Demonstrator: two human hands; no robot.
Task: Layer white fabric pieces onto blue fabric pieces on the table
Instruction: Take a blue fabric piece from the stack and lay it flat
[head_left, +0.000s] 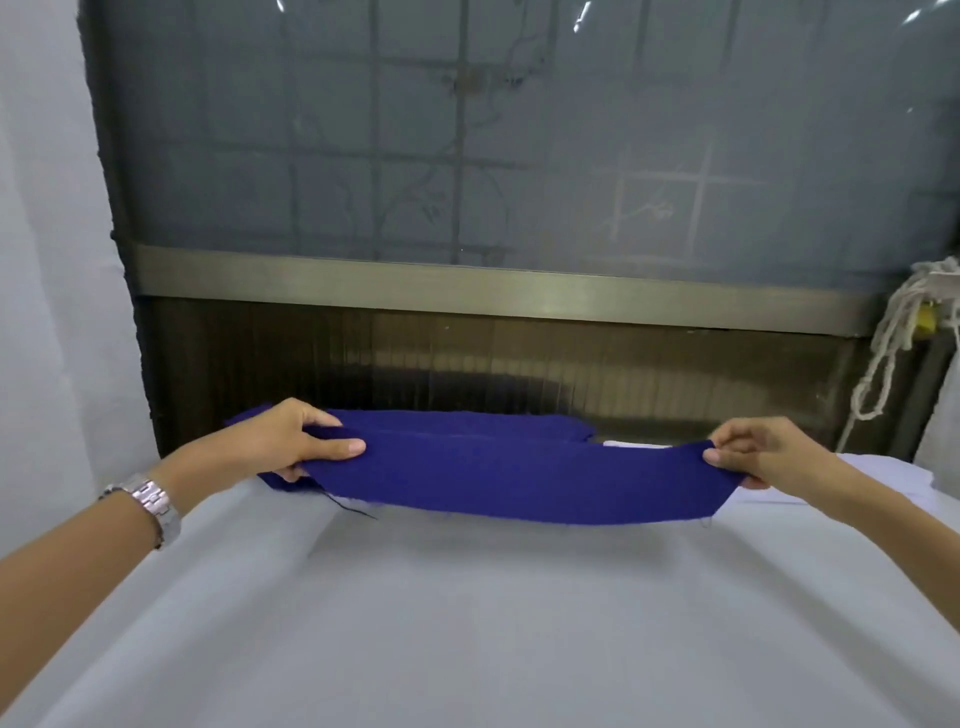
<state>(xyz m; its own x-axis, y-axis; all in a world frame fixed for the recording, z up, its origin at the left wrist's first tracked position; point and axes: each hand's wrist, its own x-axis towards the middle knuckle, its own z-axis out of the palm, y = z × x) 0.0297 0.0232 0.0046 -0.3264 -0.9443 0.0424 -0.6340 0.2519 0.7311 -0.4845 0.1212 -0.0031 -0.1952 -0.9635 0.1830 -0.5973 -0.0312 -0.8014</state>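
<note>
Head view, and we have two hands in play, both on one blue fabric piece (509, 478). It is a long strip, stretched across between them and sagging a little in the middle, just above the far half of the table (467, 613), which is draped in pale cloth.

Left hand (291, 441) first: thumb laid flat along the top of the strip's left end, the other fingers curled underneath, so that end is clamped between them. Over to the right hand (753, 452): thumb and curled fingers pressed together on the strip's right corner, a tight pinch right at the edge.

Behind the held strip, more blue fabric (467, 422) lies at the table's far edge. I can make out at least one more layer there, possibly two, but an exact count is beyond me from here.

Now the white fabric pieces (862, 475): they lie flat at the far right of the table, behind the right wrist, with a sliver showing past the blue pile. Several edges are stacked together, so I cannot tell how many.

One dark loose thread (353, 508) trails from the strip's lower left edge onto the cloth. One silver wristwatch (148, 501) on the left wrist. One bundle of white rope (893, 343) hangs at the right, beside a frosted window (519, 130) with one metal rail (467, 288) running beneath it.
</note>
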